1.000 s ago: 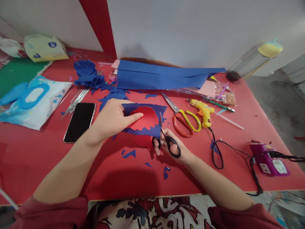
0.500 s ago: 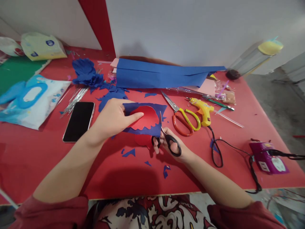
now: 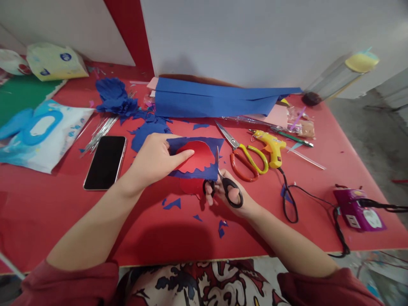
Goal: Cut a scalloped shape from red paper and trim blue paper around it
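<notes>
My left hand (image 3: pixel 155 160) pinches a blue paper sheet (image 3: pixel 208 171) with a red scalloped paper shape (image 3: pixel 197 156) laid on top of it, held just above the red table (image 3: pixel 63 212). My right hand (image 3: pixel 232 196) grips small black-handled scissors (image 3: pixel 225 183), whose blades point up along the right edge of the blue paper beside the red shape. Several small blue paper scraps (image 3: pixel 174 204) lie on the table below the hands.
Orange-and-yellow scissors (image 3: pixel 247 157) and a yellow glue gun (image 3: pixel 271 147) with a black cord lie right of my hands. A black phone (image 3: pixel 105 162) lies at left, folded blue paper (image 3: pixel 210 100) at the back, a purple device (image 3: pixel 360 210) at far right, a wipes pack (image 3: pixel 41 131) far left.
The scissor blades have crept slightly farther up along the paper's right edge; both hands otherwise stay in place.
</notes>
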`<state>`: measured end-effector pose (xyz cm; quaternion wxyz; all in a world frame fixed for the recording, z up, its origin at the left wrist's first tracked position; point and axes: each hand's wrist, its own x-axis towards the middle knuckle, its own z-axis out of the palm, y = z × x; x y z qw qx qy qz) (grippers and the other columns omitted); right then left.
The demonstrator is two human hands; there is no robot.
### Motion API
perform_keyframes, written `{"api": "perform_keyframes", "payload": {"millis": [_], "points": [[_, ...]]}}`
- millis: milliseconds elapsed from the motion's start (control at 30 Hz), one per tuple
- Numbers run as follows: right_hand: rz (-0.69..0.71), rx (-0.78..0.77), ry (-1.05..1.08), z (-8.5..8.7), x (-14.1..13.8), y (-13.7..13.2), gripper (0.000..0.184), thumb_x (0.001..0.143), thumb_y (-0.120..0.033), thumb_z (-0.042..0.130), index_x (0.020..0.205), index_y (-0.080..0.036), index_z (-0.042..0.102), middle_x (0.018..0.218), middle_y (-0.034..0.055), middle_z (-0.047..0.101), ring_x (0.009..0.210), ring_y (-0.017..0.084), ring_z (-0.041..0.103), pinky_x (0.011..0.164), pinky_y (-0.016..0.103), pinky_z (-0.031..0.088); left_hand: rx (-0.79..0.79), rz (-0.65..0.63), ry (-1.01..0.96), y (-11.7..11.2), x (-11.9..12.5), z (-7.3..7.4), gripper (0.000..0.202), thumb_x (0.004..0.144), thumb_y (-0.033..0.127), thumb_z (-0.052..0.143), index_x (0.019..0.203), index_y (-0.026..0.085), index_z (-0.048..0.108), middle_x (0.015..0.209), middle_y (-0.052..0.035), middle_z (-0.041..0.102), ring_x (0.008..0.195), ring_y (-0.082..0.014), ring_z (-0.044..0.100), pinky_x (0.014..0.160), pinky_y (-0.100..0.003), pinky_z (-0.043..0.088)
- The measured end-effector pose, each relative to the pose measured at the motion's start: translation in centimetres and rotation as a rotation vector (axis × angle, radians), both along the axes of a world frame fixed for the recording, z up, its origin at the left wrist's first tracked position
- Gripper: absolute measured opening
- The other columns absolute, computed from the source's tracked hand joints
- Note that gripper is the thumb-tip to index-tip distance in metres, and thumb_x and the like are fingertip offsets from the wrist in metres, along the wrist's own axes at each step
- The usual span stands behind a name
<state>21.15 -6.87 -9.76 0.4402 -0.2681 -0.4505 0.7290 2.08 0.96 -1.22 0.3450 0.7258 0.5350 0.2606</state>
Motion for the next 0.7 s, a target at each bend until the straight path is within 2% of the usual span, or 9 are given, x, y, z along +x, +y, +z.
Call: {"api": "perform_keyframes", "payload": {"millis": [267, 700], "points": [[-0.004, 0.011, 0.010, 0.03, 0.06, -0.03, 0.046, 0.073, -0.063, 0.055, 0.087, -0.023, 0.038, 0.087, 0.0010, 0.052, 0.061, 0.011, 0.054, 0.058, 0.028, 0.042, -0.019, 0.025, 0.021, -0.06, -0.08, -0.06, 0.025, 0.068, 0.037, 0.060, 0.060, 0.016, 0.049, 0.056, 0.0035, 0.035, 0.050, -0.0073, 0.029, 0.043, -0.019, 0.028], [-0.022, 0.023, 0.007, 0.12, 0.05, -0.05, 0.045, 0.072, -0.063, 0.055, 0.083, -0.023, 0.037, 0.079, -0.0020, 0.049, 0.056, 0.011, 0.053, 0.056, 0.028, 0.040, -0.001, 0.036, 0.049, 0.07, 0.05, -0.20, 0.032, 0.068, 0.037, 0.058, 0.054, 0.018, 0.036, 0.054, 0.0041, 0.034, 0.050, -0.0070, 0.031, 0.043, -0.018, 0.030]]}}
